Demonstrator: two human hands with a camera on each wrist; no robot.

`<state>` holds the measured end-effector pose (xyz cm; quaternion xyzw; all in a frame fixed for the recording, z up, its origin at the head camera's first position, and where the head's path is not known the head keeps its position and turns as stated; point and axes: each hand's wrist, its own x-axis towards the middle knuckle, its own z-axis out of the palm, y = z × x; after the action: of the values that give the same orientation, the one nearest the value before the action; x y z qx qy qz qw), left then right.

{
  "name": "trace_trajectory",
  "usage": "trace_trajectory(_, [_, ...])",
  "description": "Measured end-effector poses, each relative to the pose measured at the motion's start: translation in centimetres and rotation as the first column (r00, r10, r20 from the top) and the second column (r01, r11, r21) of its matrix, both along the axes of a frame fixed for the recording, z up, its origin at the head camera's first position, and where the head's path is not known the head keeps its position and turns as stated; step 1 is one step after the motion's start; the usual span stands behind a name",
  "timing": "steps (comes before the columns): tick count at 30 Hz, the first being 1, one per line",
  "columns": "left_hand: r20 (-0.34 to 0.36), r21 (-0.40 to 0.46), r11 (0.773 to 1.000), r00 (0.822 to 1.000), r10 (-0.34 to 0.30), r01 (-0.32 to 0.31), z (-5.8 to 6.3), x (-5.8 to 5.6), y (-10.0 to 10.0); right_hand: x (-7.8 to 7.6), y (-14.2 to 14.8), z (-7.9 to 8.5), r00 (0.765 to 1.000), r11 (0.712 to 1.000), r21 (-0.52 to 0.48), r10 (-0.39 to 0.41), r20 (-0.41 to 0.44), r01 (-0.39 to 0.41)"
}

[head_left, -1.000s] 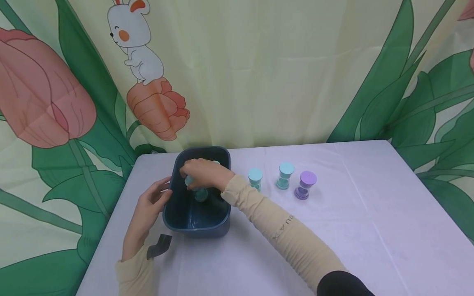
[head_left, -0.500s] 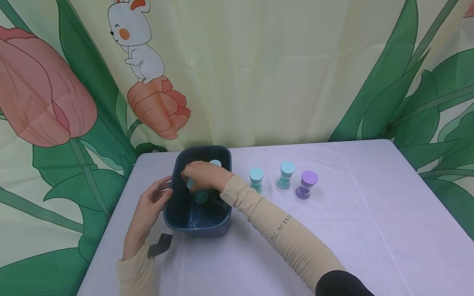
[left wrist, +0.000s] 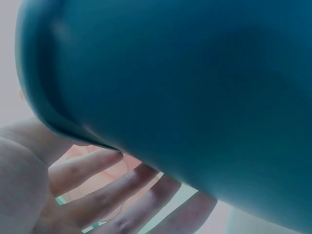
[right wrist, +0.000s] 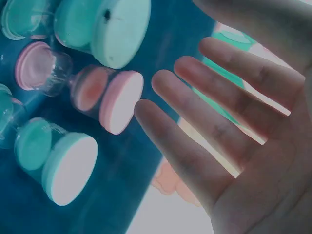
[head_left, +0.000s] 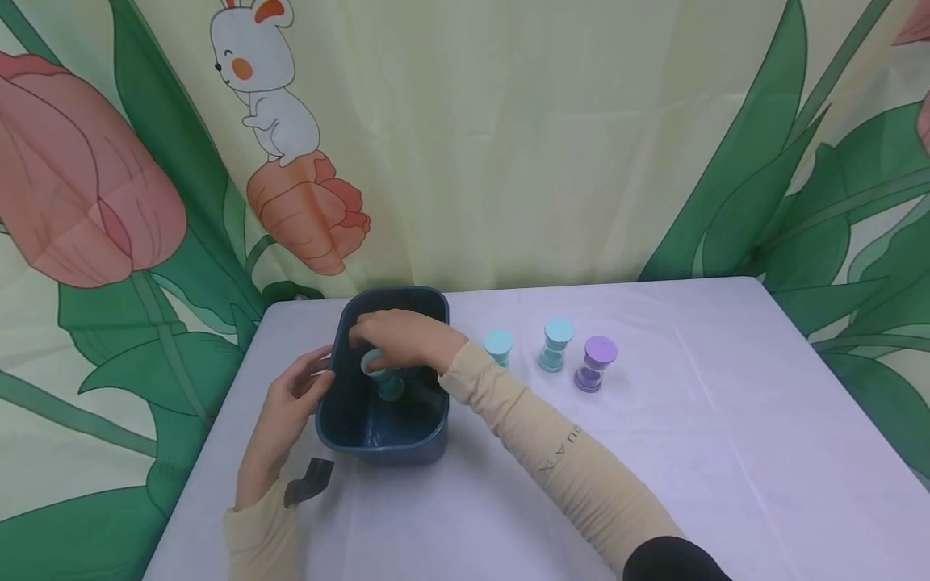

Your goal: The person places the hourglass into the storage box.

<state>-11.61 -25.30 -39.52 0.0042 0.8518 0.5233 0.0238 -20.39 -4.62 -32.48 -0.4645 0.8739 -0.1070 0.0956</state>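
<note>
My right hand (head_left: 398,335) is inside the dark blue bin (head_left: 381,450), over a teal sand timer (head_left: 388,386) standing there. The right wrist view shows its fingers straight and spread, holding nothing. One fingertip is right at the cap of a pink sand timer (right wrist: 124,102). Two teal-capped sand timers, an upper one (right wrist: 124,31) and a lower one (right wrist: 70,168), flank the pink one. My left hand (head_left: 289,411) rests against the bin's left side. In the left wrist view, its fingers (left wrist: 109,192) lie extended along the outer wall, with the thumb near the rim.
On the white tablecloth (head_left: 654,468), right of the bin, stand a teal sand timer (head_left: 498,345) partly behind the right forearm, another teal timer (head_left: 555,343) and a purple timer (head_left: 597,363). A printed curtain (head_left: 508,161) hangs behind the table.
My right hand has let go of the teal sand timer in the bin. Its fingers have opened and lifted slightly, leaving more of the timer visible. The left hand stays at the bin.
</note>
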Motion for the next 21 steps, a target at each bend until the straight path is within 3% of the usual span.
trace_trajectory(21, [0.033, -0.007, 0.999, 0.999, 0.032, -0.032, -0.2, -0.4, -0.1, 1.3, 4.6, 1.1, 0.998, 0.985, -0.168, -0.05, -0.044, 0.042])
